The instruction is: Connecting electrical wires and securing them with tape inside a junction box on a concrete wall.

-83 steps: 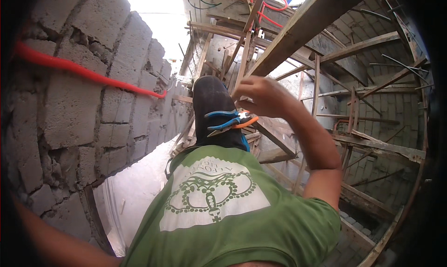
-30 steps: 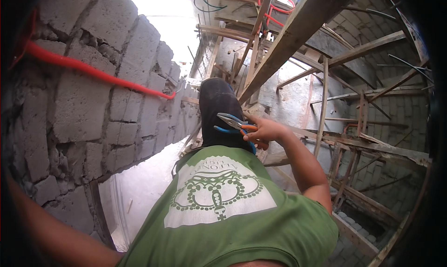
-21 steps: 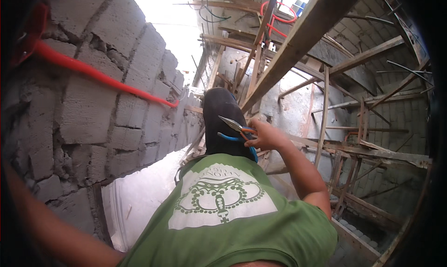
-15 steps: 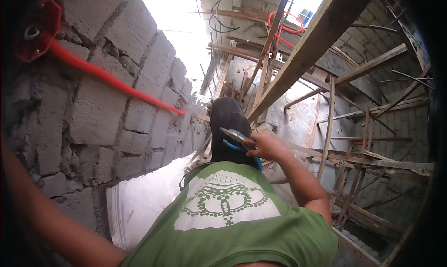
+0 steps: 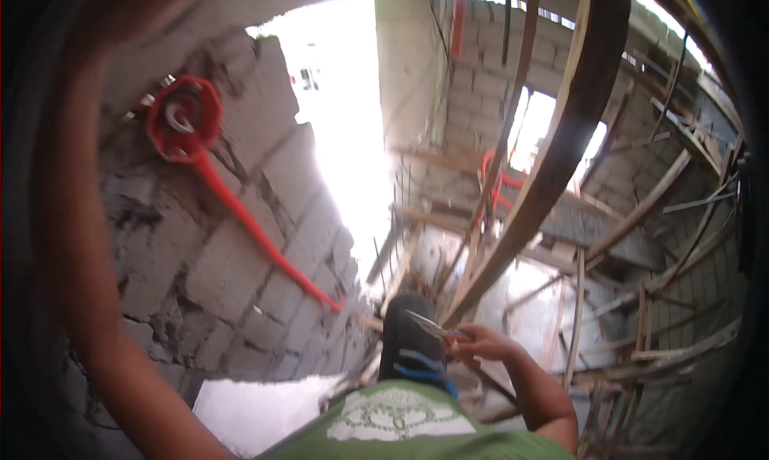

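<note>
My right hand [image 5: 485, 344] is closed round long-nose pliers [image 5: 432, 328] with orange on the handles, held against my dark-trousered leg [image 5: 394, 332]. Just beside it, blue-handled tools [image 5: 420, 373] rest on the leg above my green shirt [image 5: 392, 424]. My left arm is raised along the left edge; my left hand [image 5: 140, 11] is smeared at the top, its fingers not made out. Near that arm, on the rough block wall [image 5: 164, 256], sits a red octagonal box [image 5: 196, 99] with something pale coiled inside, and a red conduit [image 5: 260, 237] runs from it down along the blocks.
A thick timber beam [image 5: 553, 171] crosses at right, amid scaffold boards [image 5: 641, 223] and metal rods. Red tubing [image 5: 501, 199] hangs farther back. A bright opening [image 5: 336, 99] lies beside the wall, and another gap [image 5: 240, 408] shows low at left.
My right hand took hold of the pliers at my leg and keeps them. My left arm has risen, and the view has tilted, bringing the red box fully in and shifting my leg lower.
</note>
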Demonstrator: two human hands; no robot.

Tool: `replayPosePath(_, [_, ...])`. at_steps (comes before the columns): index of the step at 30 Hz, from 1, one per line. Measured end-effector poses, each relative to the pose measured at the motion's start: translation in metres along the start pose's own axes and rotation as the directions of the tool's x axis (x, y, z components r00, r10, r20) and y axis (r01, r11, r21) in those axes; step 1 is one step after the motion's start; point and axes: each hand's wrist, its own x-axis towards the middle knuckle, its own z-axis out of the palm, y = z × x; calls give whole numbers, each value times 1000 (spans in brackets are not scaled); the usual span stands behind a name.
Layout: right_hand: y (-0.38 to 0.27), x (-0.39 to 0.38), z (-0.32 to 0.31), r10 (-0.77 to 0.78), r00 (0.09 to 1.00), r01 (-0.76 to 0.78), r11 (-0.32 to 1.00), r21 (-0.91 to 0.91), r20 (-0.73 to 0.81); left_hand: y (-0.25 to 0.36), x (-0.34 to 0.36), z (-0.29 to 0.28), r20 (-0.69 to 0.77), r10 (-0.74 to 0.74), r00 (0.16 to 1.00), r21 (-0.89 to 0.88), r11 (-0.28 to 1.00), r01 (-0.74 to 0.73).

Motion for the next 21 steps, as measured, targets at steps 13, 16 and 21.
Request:
replayPosePath(13, [-300,-48,8,-1000,23,119,7,-993,-4,-27,5,-10,40,-75,996,-660,747,83])
replayPosePath(16, [-344,-72,24,-970,-124,-172,-186,-967,209,-26,2,-10,30,-98,995,-669,737,93])
replayPosePath(21, [-382,-108,38,-869,-156,-701,-237,-672,470,-20,4,-3,54,-104,993,-449,886,117])
